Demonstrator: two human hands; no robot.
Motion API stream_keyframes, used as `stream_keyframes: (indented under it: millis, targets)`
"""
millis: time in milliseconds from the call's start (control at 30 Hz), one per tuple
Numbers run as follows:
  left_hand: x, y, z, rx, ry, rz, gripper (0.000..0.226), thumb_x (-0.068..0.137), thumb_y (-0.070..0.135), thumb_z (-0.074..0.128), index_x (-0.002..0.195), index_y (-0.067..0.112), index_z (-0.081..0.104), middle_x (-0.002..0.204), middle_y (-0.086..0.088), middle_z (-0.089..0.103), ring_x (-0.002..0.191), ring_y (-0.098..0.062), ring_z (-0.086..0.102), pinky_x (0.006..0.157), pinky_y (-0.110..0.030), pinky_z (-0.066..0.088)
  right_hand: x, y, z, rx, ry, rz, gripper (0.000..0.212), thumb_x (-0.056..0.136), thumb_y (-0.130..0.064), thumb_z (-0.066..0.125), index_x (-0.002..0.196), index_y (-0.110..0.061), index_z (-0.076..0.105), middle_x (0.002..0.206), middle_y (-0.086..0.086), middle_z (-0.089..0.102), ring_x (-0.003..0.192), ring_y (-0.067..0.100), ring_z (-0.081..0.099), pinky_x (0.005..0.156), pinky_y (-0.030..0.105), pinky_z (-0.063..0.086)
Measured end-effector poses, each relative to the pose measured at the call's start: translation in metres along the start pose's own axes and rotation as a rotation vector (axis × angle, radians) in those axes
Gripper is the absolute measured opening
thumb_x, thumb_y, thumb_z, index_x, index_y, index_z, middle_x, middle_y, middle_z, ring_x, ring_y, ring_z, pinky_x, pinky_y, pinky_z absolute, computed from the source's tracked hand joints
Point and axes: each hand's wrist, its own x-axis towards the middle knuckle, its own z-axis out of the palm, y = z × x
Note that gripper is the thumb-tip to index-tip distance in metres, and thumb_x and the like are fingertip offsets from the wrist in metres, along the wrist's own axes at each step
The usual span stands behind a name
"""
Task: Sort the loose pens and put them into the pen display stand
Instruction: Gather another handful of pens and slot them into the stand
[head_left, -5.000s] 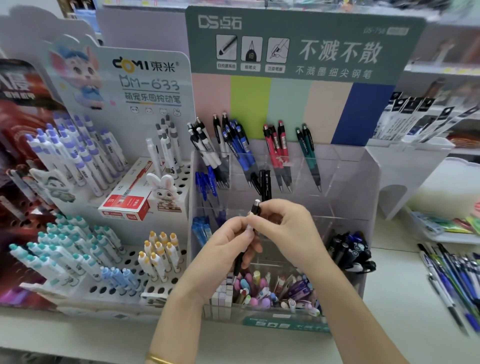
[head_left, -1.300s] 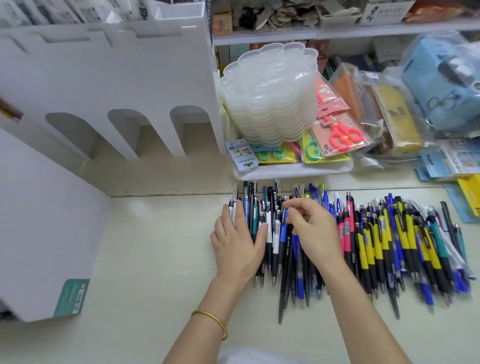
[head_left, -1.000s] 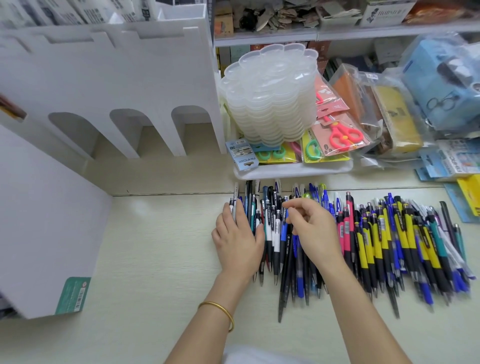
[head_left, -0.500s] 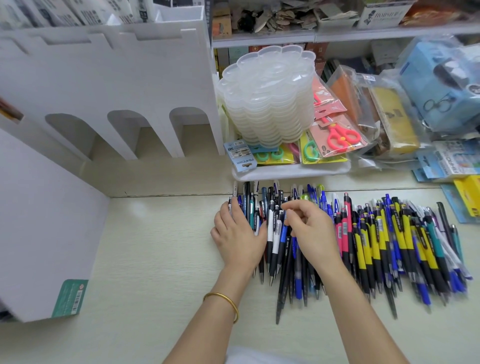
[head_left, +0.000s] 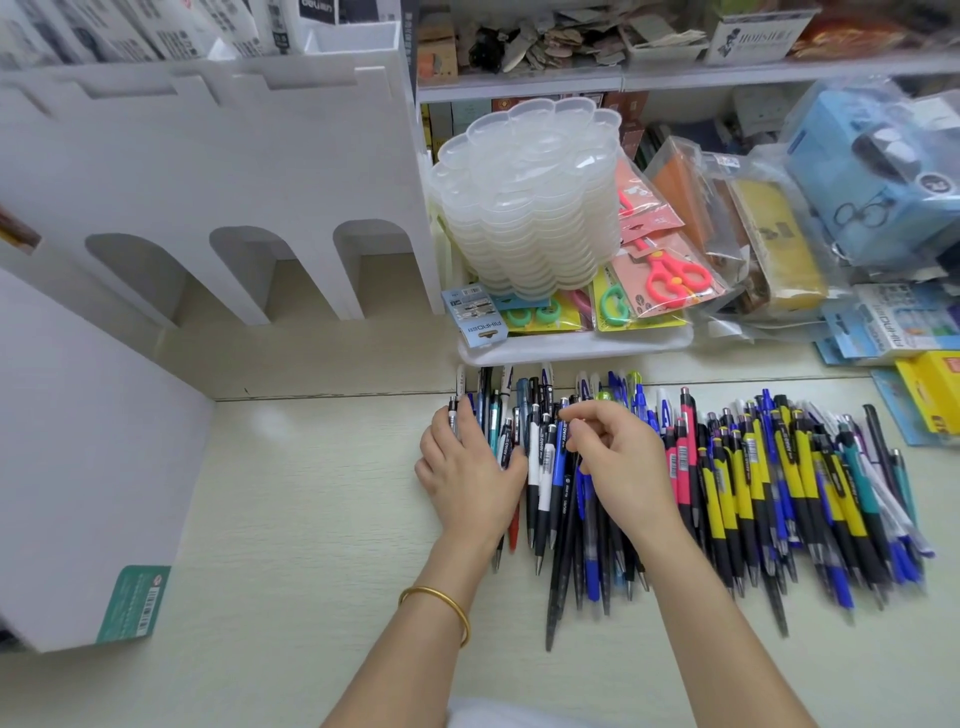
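A wide pile of loose pens (head_left: 737, 483) lies side by side on the pale shelf top: black, blue, white, pink, yellow-and-black and teal ones. My left hand (head_left: 467, 478) rests flat on the pens at the pile's left end, fingers straight. Just to its right, my right hand (head_left: 618, 462) hovers over the dark and blue pens, its thumb and forefinger pinching the top of a black pen (head_left: 569, 499). The pen display stand (head_left: 93, 467) shows only its white side wall with a green label, at the left edge.
A white arched rack (head_left: 234, 171) stands behind the shelf top. Behind the pens a white tray (head_left: 571, 348) holds a stack of clear plastic lids (head_left: 530, 208) and packaged scissors (head_left: 670, 275). Bagged pencil cases and boxes crowd the right. Bare shelf top lies left of the pens.
Five seconds ago I faced the display stand with a black pen in both hands. Over the last second the view has stayed on the loose pile and both hands have barely shifted.
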Motion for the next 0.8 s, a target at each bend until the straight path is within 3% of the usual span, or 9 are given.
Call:
stream_keyframes:
  millis: [267,533,600,667,733,800]
  targets:
    - [0.001,0.001,-0.001,-0.019,0.01,-0.022,0.082,0.085,0.052,0.057,0.15,0.017,0.019,0.152,-0.009,0.024,0.138,-0.027,0.021,0.108,-0.043,0.024,0.0,0.003,0.001,-0.007,-0.008,-0.013,0.022,0.094,-0.008,0.051,0.095,-0.026,0.063,0.082,-0.001,0.065,0.079,0.018,0.062,0.067,0.028,0.05]
    - [0.002,0.003,0.0,-0.01,0.029,-0.019,0.084,0.083,0.052,0.06,0.149,0.015,0.024,0.15,-0.011,0.028,0.136,-0.029,0.025,0.106,-0.044,0.027,0.002,0.01,0.004,-0.093,-0.006,-0.044,0.021,0.094,-0.01,0.051,0.1,-0.025,0.065,0.08,-0.005,0.063,0.075,0.012,0.059,0.066,0.031,0.05]
    - [0.002,0.004,-0.001,-0.01,0.024,-0.024,0.085,0.083,0.053,0.06,0.149,0.016,0.022,0.151,-0.01,0.027,0.137,-0.029,0.024,0.106,-0.043,0.027,0.001,0.011,0.003,-0.213,-0.023,-0.124,0.023,0.094,-0.01,0.051,0.105,-0.023,0.067,0.085,-0.008,0.062,0.073,0.006,0.056,0.067,0.024,0.044]
    - [0.003,0.005,-0.001,-0.013,0.02,-0.029,0.087,0.082,0.053,0.06,0.149,0.015,0.02,0.151,-0.01,0.025,0.137,-0.028,0.023,0.107,-0.043,0.026,0.0,0.01,0.005,-0.452,-0.087,-0.239,0.028,0.096,-0.012,0.049,0.115,-0.024,0.066,0.094,-0.005,0.059,0.08,0.012,0.056,0.067,0.028,0.045]
    - [0.003,0.007,-0.003,-0.007,0.023,-0.031,0.089,0.081,0.054,0.061,0.149,0.014,0.021,0.151,-0.011,0.026,0.137,-0.029,0.024,0.106,-0.044,0.026,-0.001,0.008,0.011,-0.716,-0.138,-0.313,0.032,0.097,-0.016,0.046,0.121,-0.029,0.063,0.095,-0.002,0.053,0.079,0.019,0.053,0.055,0.029,0.038]
    - [0.003,0.008,-0.004,0.006,0.026,-0.029,0.091,0.078,0.055,0.062,0.149,0.013,0.022,0.15,-0.012,0.028,0.136,-0.03,0.026,0.104,-0.045,0.027,-0.003,0.006,0.016,-0.834,-0.136,-0.321,0.031,0.097,-0.018,0.046,0.119,-0.03,0.064,0.091,0.0,0.048,0.075,0.02,0.046,0.047,0.026,0.024]
